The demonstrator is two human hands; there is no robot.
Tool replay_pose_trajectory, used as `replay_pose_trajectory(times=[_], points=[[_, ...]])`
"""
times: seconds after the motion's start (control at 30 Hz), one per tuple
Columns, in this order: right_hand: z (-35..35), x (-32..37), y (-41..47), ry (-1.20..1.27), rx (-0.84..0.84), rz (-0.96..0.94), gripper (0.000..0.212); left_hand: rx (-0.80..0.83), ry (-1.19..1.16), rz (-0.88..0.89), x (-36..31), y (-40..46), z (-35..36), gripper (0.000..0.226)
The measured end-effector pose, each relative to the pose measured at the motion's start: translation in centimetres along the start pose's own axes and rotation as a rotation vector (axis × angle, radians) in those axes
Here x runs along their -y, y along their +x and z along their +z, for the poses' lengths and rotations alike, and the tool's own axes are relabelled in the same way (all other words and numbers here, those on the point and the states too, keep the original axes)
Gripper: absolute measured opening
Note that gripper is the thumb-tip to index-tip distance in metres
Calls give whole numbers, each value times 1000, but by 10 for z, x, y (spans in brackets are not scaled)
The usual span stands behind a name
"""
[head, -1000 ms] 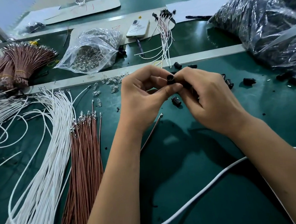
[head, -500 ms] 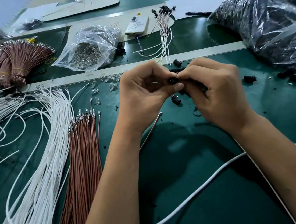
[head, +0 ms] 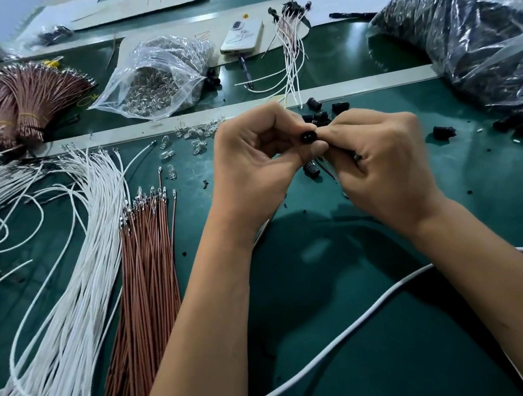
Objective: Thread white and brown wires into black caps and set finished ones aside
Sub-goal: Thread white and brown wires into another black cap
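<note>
Centre of the frame: a black cap (head: 307, 137) is pinched between the curled thumb and fingers of the left hand (head: 255, 166), its open end facing the camera. The right hand (head: 382, 159) meets it from the right, fingertips closed together against the cap's side; thin wire ends show just below these fingertips, though whether they enter the cap cannot be told. Both hands hover above the green mat (head: 348, 333).

Just below the grip a loose cap (head: 311, 169) lies on the mat; further caps (head: 320, 114) sit just above the hands. To the left lie a straight bundle of brown wires (head: 146, 268) and, beyond it, a fan of white wires (head: 69, 282). Finished assemblies (head: 290, 43) lie at upper centre, near a phone (head: 241, 35). A clear bag (head: 157, 79) sits at upper left of centre; a large dark bag (head: 468, 24) fills the upper right. A thick white cable (head: 348, 327) crosses the lower right.
</note>
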State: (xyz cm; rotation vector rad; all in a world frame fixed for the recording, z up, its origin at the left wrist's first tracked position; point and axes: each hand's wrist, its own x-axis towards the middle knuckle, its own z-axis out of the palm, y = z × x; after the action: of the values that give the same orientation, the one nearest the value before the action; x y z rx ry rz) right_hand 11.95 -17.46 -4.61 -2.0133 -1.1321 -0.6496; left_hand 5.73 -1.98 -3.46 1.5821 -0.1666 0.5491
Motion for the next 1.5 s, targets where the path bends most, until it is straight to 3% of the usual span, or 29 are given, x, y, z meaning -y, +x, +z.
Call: replay_pose_trajectory(times=[0.43,0.87,1.23,1.4,1.5], points=[[2,-3,1,168,15,76,8,-51,-71,-72,-4,0,3,34],[9,-1,-2,93,-30,9,19,-37,-104,14,-4,-1,6,42],[12,-7,-2,104,-17,51,25,-188,-169,-61,5,1,7,28],[19,-1,15,150,137,86,24,-257,-197,-160,10,5,-5,18],[22,6,40,282,269,143,36,-385,-341,-192,6,7,-21,10]])
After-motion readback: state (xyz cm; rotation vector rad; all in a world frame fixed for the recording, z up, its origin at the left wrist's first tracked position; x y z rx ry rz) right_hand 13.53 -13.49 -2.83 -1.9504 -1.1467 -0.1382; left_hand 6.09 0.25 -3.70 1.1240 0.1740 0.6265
